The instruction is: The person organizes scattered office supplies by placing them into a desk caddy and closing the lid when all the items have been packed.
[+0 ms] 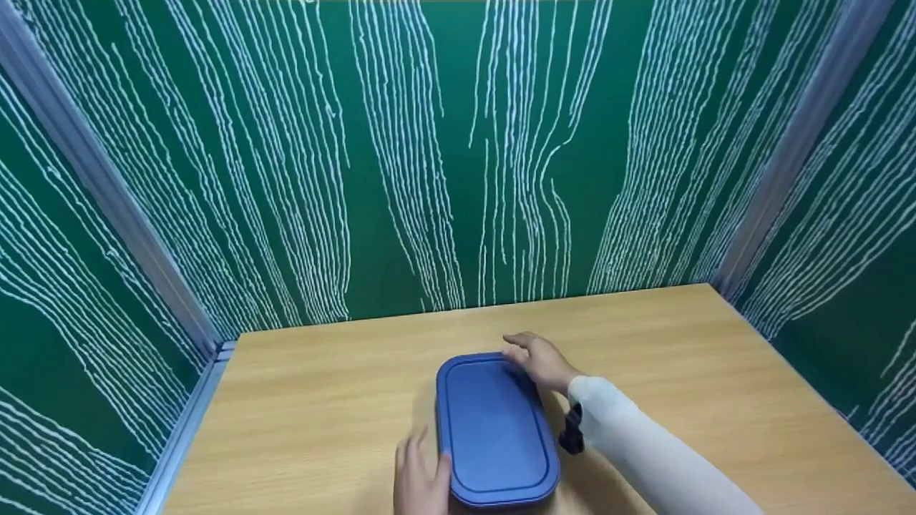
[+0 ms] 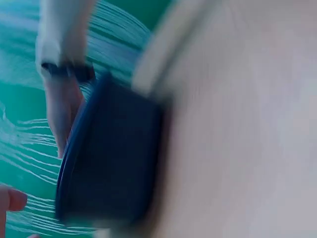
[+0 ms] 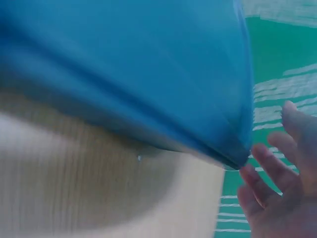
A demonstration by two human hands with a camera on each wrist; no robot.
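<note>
A blue rectangular box (image 1: pixel 497 429) with rounded corners and a flat lid lies on the wooden table, long side pointing away from me. By its near left edge is my left hand (image 1: pixel 421 476), fingers extended and thumb close to the rim. My right hand (image 1: pixel 542 361) reaches to the far right corner, its fingers spread and loosely bent. In the right wrist view, the fingertips of that right hand (image 3: pixel 277 183) come right up to the corner of the box (image 3: pixel 163 64). The left wrist view shows the dark side of the box (image 2: pixel 114 153), blurred.
The wooden table (image 1: pixel 322 408) extends around the box. Green panels (image 1: pixel 386 236) with wavy white lines stand behind and at both sides, joined by grey metal posts (image 1: pixel 122 179). A black band (image 1: pixel 572 429) sits at the right wrist, below a white sleeve (image 1: pixel 658 450).
</note>
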